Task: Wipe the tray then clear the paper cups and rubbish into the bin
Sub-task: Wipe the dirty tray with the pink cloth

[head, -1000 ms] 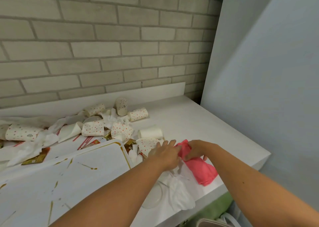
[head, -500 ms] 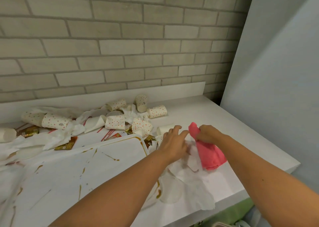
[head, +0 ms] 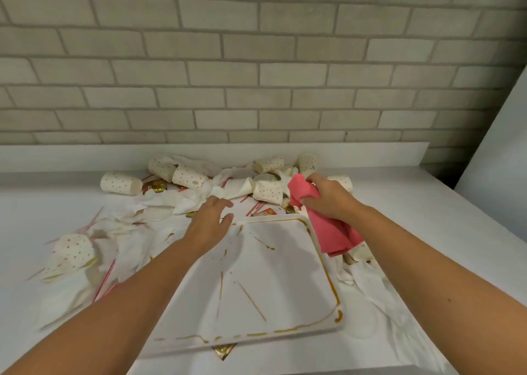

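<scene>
Even soft light, faint shadows under arms; motion blur at left, wide-angle bowing at edges.

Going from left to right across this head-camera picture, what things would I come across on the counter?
Crushed dotted paper cup → left hand → stained white tray → pink cloth, gripped by the right hand.

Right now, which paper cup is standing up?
The dotted cup at the back, beyond the right hand holding the pink cloth; the others lie on their sides.
</scene>
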`<action>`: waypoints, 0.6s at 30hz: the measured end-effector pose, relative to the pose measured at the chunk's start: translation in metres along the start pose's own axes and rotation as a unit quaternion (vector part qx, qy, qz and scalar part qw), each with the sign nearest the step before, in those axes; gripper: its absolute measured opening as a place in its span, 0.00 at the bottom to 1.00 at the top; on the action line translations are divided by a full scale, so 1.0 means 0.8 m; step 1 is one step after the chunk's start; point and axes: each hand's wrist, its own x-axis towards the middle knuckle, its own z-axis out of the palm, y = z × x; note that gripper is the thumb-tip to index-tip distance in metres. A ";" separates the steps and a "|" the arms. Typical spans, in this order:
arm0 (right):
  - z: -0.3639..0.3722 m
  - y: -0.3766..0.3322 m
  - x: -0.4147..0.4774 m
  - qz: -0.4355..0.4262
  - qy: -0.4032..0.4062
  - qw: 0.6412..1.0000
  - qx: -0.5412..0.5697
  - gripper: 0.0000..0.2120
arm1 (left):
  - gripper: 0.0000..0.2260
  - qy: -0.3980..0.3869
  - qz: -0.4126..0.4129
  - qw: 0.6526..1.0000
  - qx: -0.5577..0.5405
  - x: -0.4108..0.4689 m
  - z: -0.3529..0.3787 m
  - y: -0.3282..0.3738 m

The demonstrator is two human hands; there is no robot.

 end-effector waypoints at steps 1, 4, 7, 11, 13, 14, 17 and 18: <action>0.012 -0.007 0.005 -0.002 -0.021 1.000 -0.006 0.19 | 0.13 0.010 -0.023 1.000 0.007 -0.007 -0.008 -0.023; 0.045 -0.030 0.018 -0.019 -0.070 0.997 -0.026 0.17 | 0.11 0.044 -0.086 0.995 0.038 -0.027 -0.027 -0.078; 0.076 -0.045 0.030 -0.030 -0.082 0.995 -0.050 0.17 | 0.11 0.069 -0.158 0.984 0.041 -0.046 -0.038 -0.115; 0.115 -0.052 0.039 -0.024 -0.077 0.994 -0.068 0.24 | 0.12 0.048 -0.240 0.969 0.012 -0.065 -0.036 -0.148; 0.130 -0.052 0.036 -0.019 -0.080 0.993 -0.084 0.25 | 0.08 0.042 -0.259 0.965 -0.005 -0.070 -0.031 -0.157; 0.138 -0.050 0.035 -0.013 -0.086 0.992 -0.095 0.26 | 0.07 0.039 -0.260 0.965 -0.008 -0.071 -0.029 -0.161; 0.164 -0.041 0.036 0.004 -0.111 0.986 -0.124 0.27 | 0.06 0.043 -0.245 0.969 -0.010 -0.072 -0.022 -0.164; 0.172 -0.039 0.036 0.001 -0.121 0.984 -0.133 0.27 | 0.07 0.054 -0.242 0.969 -0.023 -0.071 -0.021 -0.165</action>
